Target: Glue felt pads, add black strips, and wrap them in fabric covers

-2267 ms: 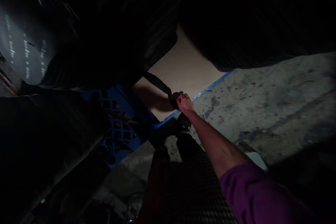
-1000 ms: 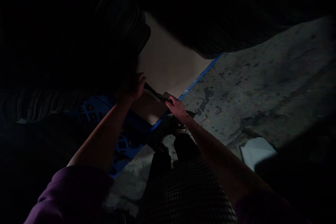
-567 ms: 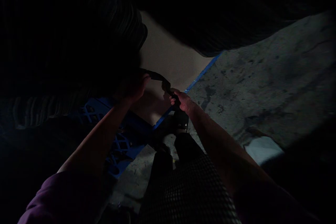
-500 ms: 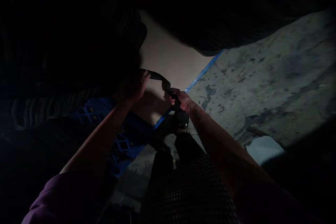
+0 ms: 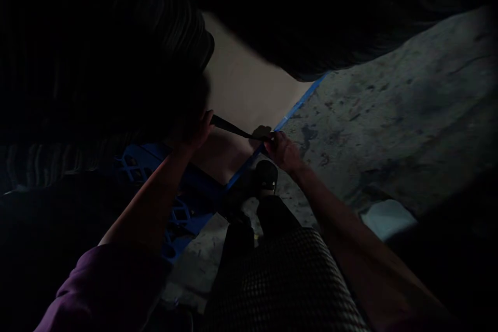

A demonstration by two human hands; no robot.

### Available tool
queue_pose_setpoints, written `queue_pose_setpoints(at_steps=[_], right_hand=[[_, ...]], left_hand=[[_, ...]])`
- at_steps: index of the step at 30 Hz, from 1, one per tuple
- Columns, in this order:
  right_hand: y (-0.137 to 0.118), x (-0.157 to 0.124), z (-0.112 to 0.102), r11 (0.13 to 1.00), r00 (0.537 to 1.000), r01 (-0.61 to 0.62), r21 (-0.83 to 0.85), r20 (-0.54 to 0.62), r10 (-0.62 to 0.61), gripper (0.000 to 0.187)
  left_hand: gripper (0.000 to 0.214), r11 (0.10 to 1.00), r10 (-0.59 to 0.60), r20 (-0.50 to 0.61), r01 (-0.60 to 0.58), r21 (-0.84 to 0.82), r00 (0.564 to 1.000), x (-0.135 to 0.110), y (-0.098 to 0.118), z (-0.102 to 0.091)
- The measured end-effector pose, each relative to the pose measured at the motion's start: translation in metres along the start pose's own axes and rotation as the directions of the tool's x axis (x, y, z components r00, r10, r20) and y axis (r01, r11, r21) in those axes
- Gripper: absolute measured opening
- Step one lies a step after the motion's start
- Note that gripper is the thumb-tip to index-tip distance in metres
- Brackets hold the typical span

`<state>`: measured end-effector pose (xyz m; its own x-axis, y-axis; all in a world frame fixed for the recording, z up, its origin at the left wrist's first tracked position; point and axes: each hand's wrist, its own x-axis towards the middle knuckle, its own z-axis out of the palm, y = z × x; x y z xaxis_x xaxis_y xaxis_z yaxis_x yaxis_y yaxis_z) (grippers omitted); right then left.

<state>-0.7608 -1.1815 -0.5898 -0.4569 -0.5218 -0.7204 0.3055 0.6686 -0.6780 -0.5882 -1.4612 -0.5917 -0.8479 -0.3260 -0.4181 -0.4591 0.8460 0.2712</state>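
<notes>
A dark flat strap (image 5: pixel 232 127) runs nearly straight between my two hands, over a pale tan surface. My right hand (image 5: pixel 283 150) is closed round the strap's near end, above the blue edge of that surface. At the other end, my left hand (image 5: pixel 201 129) has its fingers bent on the strap beside a large dark mass (image 5: pixel 182 46). Part of this hand is lost in shadow, and where the strap goes past it is hidden.
A blue plastic crate (image 5: pixel 181 212) stands below my left forearm. Stained concrete floor (image 5: pixel 373 109) spreads to the right, with a pale rounded object (image 5: pixel 389 218) on it. Blue tape (image 5: pixel 301 102) edges the tan sheet (image 5: pixel 249 83). My shoe (image 5: pixel 266 174) is near that edge.
My right hand has moved slightly right and my left hand slightly left. The strap between them, curved and twisted before, is now pulled nearly straight.
</notes>
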Motion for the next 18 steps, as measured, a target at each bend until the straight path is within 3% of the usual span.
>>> queue_pose_setpoints(at_steps=[6,10,15,18], right_hand=[[0.008,-0.096,-0.007,0.921,0.949,0.244,-0.303,-0.12,-0.291,0.032],[0.013,-0.161,-0.006,0.905,0.943,0.254,-0.341,-0.119,-0.31,0.032],[0.013,-0.231,-0.012,0.921,0.962,0.214,-0.326,-0.093,-0.257,0.038],[0.009,-0.273,-0.012,0.889,0.957,0.261,-0.376,-0.021,-0.289,0.032]], left_hand=[[0.049,0.997,0.034,-0.048,-0.037,-0.073,0.998,0.013,0.005,-0.005],[0.048,0.985,0.003,-0.082,-0.017,-0.174,0.997,0.004,0.028,-0.022],[0.05,0.949,-0.141,-0.107,0.103,-0.299,0.984,-0.06,0.075,-0.038],[0.048,0.898,-0.255,0.006,0.24,-0.37,0.967,-0.124,0.11,-0.04]])
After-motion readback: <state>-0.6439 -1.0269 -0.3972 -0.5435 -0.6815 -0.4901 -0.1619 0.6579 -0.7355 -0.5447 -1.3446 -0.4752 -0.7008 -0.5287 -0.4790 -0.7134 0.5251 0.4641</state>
